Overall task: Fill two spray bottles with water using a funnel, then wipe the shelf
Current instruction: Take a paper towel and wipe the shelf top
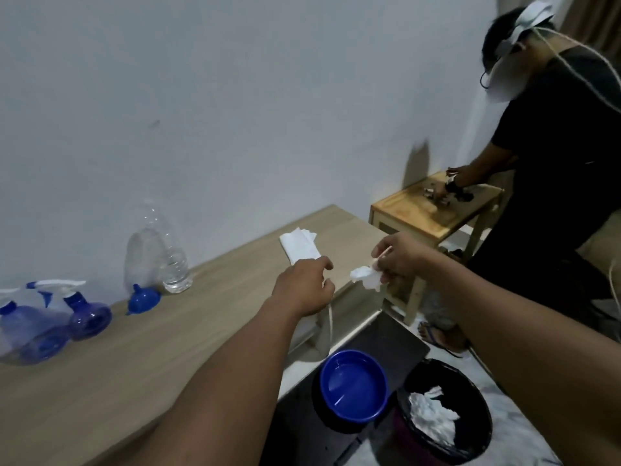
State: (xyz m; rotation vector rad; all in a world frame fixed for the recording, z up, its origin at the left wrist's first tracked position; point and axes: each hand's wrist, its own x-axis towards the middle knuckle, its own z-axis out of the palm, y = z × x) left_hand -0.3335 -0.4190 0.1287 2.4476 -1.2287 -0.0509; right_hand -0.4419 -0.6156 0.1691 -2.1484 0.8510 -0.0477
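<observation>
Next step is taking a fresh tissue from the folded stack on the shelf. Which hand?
Left. The left hand hovers right beside the folded tissue stack and appears empty. The right hand is farther from it and already pinches a crumpled tissue.

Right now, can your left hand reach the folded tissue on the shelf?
Probably yes. The left hand seems to hold nothing and is right beside the folded tissue, with nothing lying in its way on the shelf.

Dim, bluish indoor light; soft blur, wide-angle bending at edges.
</observation>
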